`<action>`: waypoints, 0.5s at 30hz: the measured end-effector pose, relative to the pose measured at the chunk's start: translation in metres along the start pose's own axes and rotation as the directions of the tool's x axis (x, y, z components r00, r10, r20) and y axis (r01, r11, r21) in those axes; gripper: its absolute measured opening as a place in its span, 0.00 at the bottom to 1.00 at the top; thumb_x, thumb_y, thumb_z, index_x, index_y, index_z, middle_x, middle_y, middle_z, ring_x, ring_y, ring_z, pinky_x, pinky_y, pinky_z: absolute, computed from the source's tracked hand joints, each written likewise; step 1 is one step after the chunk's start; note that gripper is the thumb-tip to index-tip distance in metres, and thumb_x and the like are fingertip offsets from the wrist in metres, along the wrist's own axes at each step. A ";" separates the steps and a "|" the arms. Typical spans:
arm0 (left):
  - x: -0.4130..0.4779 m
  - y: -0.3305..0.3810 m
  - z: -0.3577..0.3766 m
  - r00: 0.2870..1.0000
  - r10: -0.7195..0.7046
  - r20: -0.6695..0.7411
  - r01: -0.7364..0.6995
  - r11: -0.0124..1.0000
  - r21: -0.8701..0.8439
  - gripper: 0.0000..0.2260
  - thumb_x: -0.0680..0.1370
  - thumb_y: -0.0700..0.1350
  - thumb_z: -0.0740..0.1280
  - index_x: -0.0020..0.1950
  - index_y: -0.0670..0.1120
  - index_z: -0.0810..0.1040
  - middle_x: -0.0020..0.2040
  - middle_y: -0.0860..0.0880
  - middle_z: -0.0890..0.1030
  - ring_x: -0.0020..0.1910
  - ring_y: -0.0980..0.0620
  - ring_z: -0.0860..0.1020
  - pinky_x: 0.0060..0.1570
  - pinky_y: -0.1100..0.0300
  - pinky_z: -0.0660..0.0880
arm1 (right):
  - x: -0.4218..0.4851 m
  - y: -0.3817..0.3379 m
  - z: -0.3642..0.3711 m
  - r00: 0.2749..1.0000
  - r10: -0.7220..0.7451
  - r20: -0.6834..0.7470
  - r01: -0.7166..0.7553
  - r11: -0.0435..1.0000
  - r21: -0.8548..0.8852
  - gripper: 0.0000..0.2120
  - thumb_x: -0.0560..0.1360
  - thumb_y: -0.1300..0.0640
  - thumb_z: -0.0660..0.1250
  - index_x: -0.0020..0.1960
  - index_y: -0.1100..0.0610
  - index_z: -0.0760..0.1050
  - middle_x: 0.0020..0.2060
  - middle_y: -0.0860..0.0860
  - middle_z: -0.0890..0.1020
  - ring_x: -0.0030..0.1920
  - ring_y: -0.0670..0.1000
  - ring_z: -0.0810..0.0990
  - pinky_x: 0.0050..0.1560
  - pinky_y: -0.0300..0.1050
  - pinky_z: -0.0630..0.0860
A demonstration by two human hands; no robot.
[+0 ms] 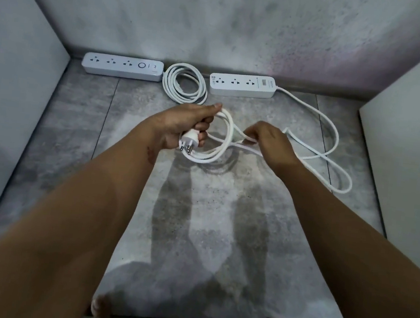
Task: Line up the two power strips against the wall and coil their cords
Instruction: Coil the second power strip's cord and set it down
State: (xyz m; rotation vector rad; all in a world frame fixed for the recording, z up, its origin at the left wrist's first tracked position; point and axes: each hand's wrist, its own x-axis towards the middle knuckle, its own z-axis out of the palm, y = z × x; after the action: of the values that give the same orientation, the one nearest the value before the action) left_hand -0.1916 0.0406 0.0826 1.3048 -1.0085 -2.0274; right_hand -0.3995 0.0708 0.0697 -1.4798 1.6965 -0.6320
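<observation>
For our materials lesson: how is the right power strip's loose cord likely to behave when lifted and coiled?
Probably floppy but springy: the cord lies in wide, rounded curves on the floor. Likely light: the left hand holds its plug and several loops in one grip.

Left strip [122, 66] & right strip [242, 85]: smooth white plastic w/ a slight sheen; the left one reads a bit bluish-grey. Coiled cord [184, 84] & loose cord [336, 139]: white plastic-looking sheath, smooth, semi-gloss. Plug [189, 137]: white moulded plastic, approx. matt; its pins [189, 151] are metal w/ a dull shine. Floor [198, 209]: grey stone-look tiles, mottled, matt, thin dark grout lines. Wall [219, 24]: painted, rough-looking, blotchy w/ dark stains. Left panel [12, 71] & right panel [408, 155]: smooth, flat, pale, matt; material unclear.
</observation>
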 end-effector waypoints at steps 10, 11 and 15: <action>-0.005 0.008 -0.018 0.969 0.162 -0.189 -0.224 0.899 -0.377 0.18 0.80 0.55 0.64 0.34 0.48 0.66 0.22 0.53 0.63 0.20 0.56 0.66 0.24 0.65 0.69 | -0.003 0.026 0.003 0.992 -0.082 0.099 0.124 0.814 -0.568 0.07 0.76 0.58 0.62 0.51 0.50 0.75 0.50 0.49 0.83 0.54 0.56 0.79 0.57 0.47 0.65; -0.005 0.011 -0.019 0.954 0.182 -0.239 -0.274 0.851 -0.447 0.19 0.80 0.55 0.64 0.34 0.49 0.65 0.22 0.53 0.63 0.19 0.56 0.66 0.23 0.66 0.69 | -0.002 0.027 0.001 0.993 -0.041 0.110 0.098 0.808 -0.582 0.07 0.76 0.57 0.61 0.52 0.49 0.74 0.50 0.48 0.82 0.54 0.56 0.78 0.59 0.49 0.65; -0.007 0.028 -0.033 0.899 0.201 -0.390 -0.429 0.583 -0.690 0.21 0.80 0.56 0.64 0.32 0.48 0.66 0.22 0.53 0.66 0.19 0.57 0.67 0.21 0.66 0.70 | -0.004 0.045 -0.008 0.978 0.177 0.110 -0.085 0.823 -0.562 0.06 0.77 0.56 0.59 0.51 0.45 0.71 0.52 0.49 0.81 0.49 0.55 0.76 0.59 0.54 0.70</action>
State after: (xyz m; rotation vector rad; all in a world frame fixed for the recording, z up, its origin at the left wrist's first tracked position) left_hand -0.1579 0.0194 0.1001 0.8045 -0.1472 -1.6172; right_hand -0.4325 0.0821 0.0399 -1.7248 1.9283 0.0805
